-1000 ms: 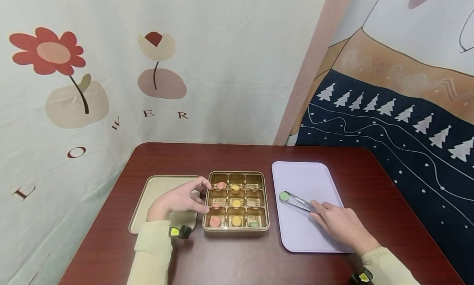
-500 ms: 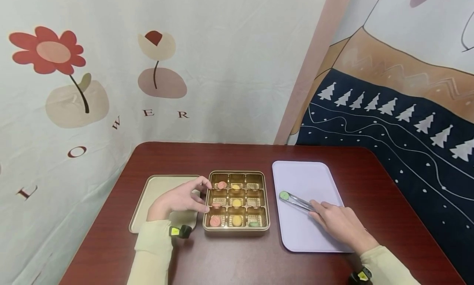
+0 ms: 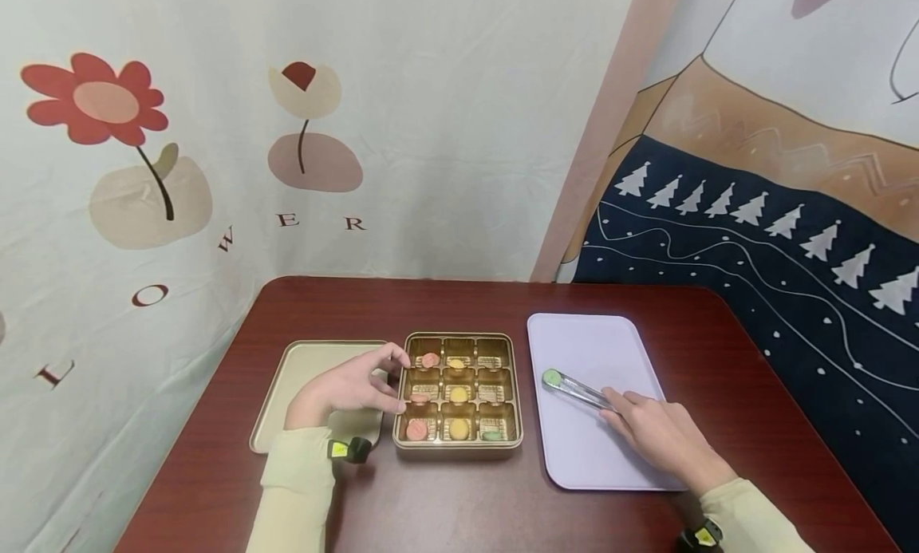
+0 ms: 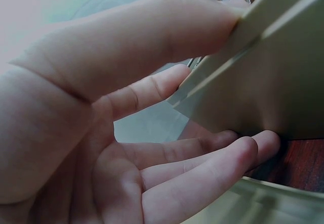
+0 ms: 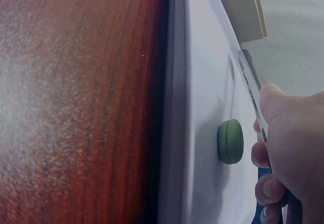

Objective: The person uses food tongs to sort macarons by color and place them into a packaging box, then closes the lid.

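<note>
While the left hand point(image 3: 349, 389) steadies the gold compartment box point(image 3: 458, 393) by its left wall, thumb and fingers curled against the rim, the right hand point(image 3: 664, 437) pinches metal tongs point(image 3: 577, 391) over the lavender tray point(image 3: 596, 457). A green macaron point(image 3: 550, 377) sits at the tongs' tips near the tray's left edge (whether it is clamped or already resting on the tray I cannot tell from the head view). To do this well, I judge the tongs should lie low and level, squeeze gently so the shell does not crack, and ease apart only once the macaron is flat on the tray. Beside the box's left edge lies its gold lid point(image 3: 301, 369).
</note>
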A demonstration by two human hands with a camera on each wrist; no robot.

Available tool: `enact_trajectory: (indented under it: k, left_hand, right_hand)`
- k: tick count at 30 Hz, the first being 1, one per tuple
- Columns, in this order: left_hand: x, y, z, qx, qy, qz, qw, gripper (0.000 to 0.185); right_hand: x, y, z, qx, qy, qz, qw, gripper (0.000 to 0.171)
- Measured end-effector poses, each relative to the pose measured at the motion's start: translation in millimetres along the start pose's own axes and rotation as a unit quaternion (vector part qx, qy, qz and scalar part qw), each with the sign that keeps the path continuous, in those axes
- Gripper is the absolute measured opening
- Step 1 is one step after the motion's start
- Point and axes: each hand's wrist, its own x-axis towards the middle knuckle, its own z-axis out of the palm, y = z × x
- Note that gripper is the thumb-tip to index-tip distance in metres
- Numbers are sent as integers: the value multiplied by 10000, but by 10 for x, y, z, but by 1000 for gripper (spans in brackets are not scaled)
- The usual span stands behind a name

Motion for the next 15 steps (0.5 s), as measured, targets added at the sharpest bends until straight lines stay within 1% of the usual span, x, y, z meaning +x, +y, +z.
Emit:
enact_trajectory:
  k: [8,15]
  left_hand:
    - [-2,-1,3,-4,-4,19,10000,58]
    - [-3,8,2,22,-7,-5,10000,59]
  right_hand:
    - [31,-7,-40,-14,189,-83,9998,39]
    - [81,-35,-102,-9,166,-27,9999,42]
